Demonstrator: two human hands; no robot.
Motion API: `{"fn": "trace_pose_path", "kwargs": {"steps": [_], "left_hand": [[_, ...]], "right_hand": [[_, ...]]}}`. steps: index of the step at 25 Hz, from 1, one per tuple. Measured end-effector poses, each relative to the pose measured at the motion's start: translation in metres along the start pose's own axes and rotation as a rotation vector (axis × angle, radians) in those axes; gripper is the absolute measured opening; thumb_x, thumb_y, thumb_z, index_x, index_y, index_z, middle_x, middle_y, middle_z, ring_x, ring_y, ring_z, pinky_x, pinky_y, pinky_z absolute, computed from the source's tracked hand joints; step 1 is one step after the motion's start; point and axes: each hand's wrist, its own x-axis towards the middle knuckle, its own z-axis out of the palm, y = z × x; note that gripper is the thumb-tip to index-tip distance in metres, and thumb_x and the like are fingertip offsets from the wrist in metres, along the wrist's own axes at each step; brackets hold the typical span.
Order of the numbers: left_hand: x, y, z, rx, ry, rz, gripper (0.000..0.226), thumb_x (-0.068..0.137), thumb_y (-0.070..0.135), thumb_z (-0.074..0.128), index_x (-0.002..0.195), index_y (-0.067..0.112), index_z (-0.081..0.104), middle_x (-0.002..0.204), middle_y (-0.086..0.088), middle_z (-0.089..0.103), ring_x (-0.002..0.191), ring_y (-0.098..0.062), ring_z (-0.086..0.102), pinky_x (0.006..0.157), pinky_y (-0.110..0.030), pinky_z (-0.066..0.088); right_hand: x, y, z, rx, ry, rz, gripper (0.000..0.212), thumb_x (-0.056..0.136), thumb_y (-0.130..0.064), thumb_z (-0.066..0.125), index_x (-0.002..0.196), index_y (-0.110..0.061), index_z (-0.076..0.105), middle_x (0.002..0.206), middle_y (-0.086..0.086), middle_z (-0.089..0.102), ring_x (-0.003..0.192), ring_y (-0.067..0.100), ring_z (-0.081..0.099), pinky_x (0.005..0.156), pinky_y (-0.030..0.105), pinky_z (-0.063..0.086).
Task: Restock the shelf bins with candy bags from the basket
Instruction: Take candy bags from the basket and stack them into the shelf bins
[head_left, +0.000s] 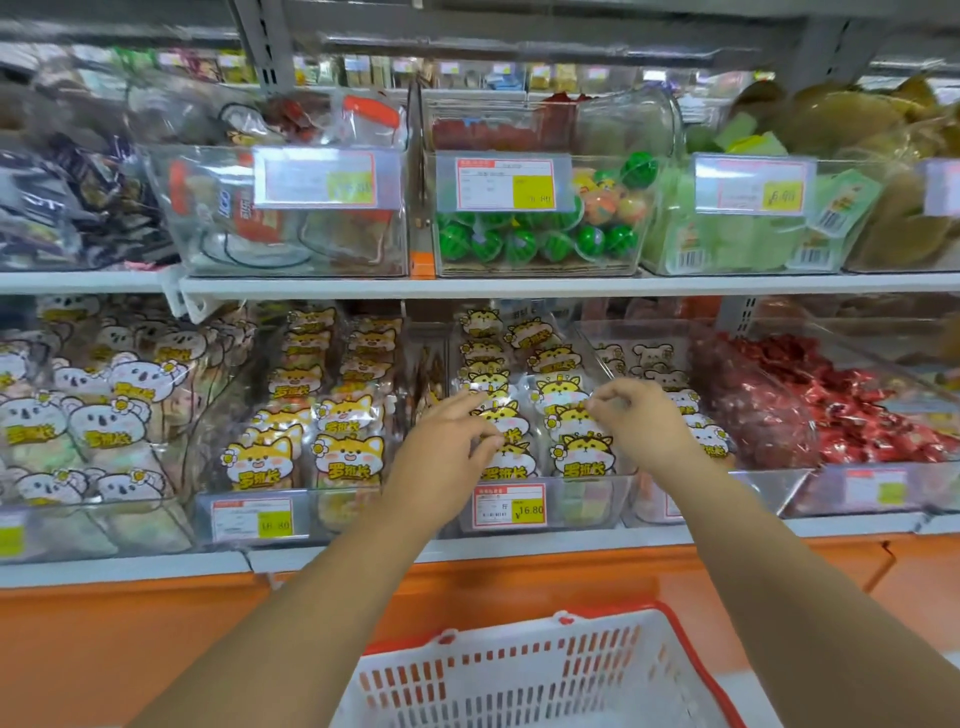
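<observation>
- right grip (644, 422): thumb and forefinger closed together, pinching the clear top edge of one of the candy bags (576, 457).
- left grip (453, 434): fingers bent down onto the bag tops in the next row; cannot tell whether it pinches one.
- candy bags stand upright in two rows in the clear bin (587, 501) on the lower shelf, behind a price tag (509, 505).
- fox-label bags (348, 457) fill the bin to the left and red-wrapped sweets (857, 410) lie further right.
- white basket (519, 675) with a red rim sits below both forearms.
</observation>
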Motion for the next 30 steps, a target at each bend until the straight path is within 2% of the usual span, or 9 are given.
{"fn": "trace_pose_path", "kwargs": {"steps": [5, 9, 12, 18, 21, 23, 25, 27, 30], "left_hand": [[-0.003, 0.007, 0.0, -0.008, 0.087, -0.002, 0.026, 0.097, 0.03, 0.057, 0.12, 0.025, 0.067, 0.147, 0.008, 0.046, 0.141, -0.008, 0.029, 0.106, -0.013, 0.011], [-0.013, -0.003, -0.033, 0.009, 0.083, -0.019, 0.035, 0.097, 0.033, 0.056, 0.131, 0.029, 0.059, 0.147, 0.009, 0.045, 0.142, -0.008, 0.029, 0.114, -0.022, 0.015], [-0.033, -0.034, -0.06, 0.031, 0.122, -0.157, 0.034, 0.095, 0.024, 0.06, 0.128, 0.025, 0.062, 0.146, 0.005, 0.048, 0.141, -0.014, 0.035, 0.115, -0.029, 0.025], [-0.063, -0.08, -0.098, 0.083, 0.164, -0.261, 0.041, 0.095, 0.018, 0.061, 0.135, 0.02, 0.057, 0.147, 0.0, 0.047, 0.14, -0.017, 0.035, 0.113, -0.03, 0.027], [-0.063, -0.094, -0.111, 0.067, 0.133, -0.29, 0.042, 0.096, 0.02, 0.059, 0.138, 0.021, 0.054, 0.144, 0.001, 0.049, 0.128, -0.019, 0.048, 0.103, -0.03, 0.037], [-0.059, -0.104, -0.111, 0.087, 0.097, -0.313, 0.038, 0.096, 0.021, 0.059, 0.134, 0.022, 0.058, 0.139, 0.002, 0.054, 0.121, -0.02, 0.053, 0.097, -0.03, 0.04], [-0.056, -0.114, -0.109, 0.081, 0.059, -0.306, 0.035, 0.095, 0.017, 0.06, 0.13, 0.022, 0.061, 0.135, 0.004, 0.057, 0.124, -0.018, 0.051, 0.097, -0.026, 0.037], [-0.054, -0.123, -0.112, 0.072, 0.037, -0.31, 0.035, 0.094, 0.011, 0.059, 0.127, 0.02, 0.063, 0.135, 0.004, 0.057, 0.122, -0.017, 0.051, 0.097, -0.024, 0.037], [-0.055, -0.134, -0.115, 0.061, 0.037, -0.322, 0.034, 0.094, 0.011, 0.059, 0.126, 0.023, 0.064, 0.132, 0.003, 0.059, 0.118, -0.017, 0.055, 0.097, -0.029, 0.044]], "right_hand": [[-0.006, 0.007, 0.004, -0.012, 0.035, -0.014, 0.019, 0.094, -0.031, 0.058, 0.108, -0.022, 0.066, 0.118, 0.006, 0.062, 0.095, 0.022, 0.058, 0.079, 0.033, 0.046], [-0.016, -0.007, -0.001, -0.155, 0.097, -0.198, 0.024, 0.095, -0.032, 0.055, 0.118, -0.027, 0.063, 0.134, 0.004, 0.053, 0.126, 0.026, 0.043, 0.104, 0.045, 0.039], [-0.038, -0.029, 0.0, -0.219, 0.083, -0.307, 0.026, 0.097, -0.028, 0.054, 0.121, -0.026, 0.063, 0.14, 0.003, 0.049, 0.133, 0.025, 0.035, 0.11, 0.04, 0.029], [-0.06, -0.104, 0.064, -0.289, -0.232, -0.504, 0.032, 0.1, -0.024, 0.05, 0.13, -0.023, 0.058, 0.142, -0.003, 0.047, 0.134, 0.016, 0.035, 0.109, 0.027, 0.027], [-0.053, -0.14, 0.103, -0.343, -0.372, -0.571, 0.043, 0.099, -0.028, 0.051, 0.142, -0.022, 0.047, 0.143, 0.001, 0.049, 0.131, 0.018, 0.042, 0.105, 0.028, 0.034], [-0.043, -0.153, 0.125, -0.4, -0.495, -0.494, 0.05, 0.097, -0.033, 0.054, 0.144, -0.023, 0.042, 0.141, 0.004, 0.051, 0.124, 0.022, 0.049, 0.098, 0.033, 0.041], [-0.034, -0.158, 0.14, -0.5, -0.537, -0.452, 0.039, 0.095, -0.033, 0.057, 0.132, -0.019, 0.055, 0.13, 0.008, 0.059, 0.113, 0.025, 0.056, 0.091, 0.035, 0.048], [-0.028, -0.156, 0.148, -0.591, -0.529, -0.451, 0.019, 0.094, -0.027, 0.057, 0.099, -0.01, 0.065, 0.104, 0.011, 0.065, 0.098, 0.028, 0.06, 0.078, 0.032, 0.048], [-0.017, -0.153, 0.144, -0.5, -0.569, -0.358, 0.029, 0.091, -0.03, 0.063, 0.067, -0.015, 0.056, 0.071, -0.002, 0.059, 0.067, 0.011, 0.053, 0.053, 0.015, 0.036]]}}
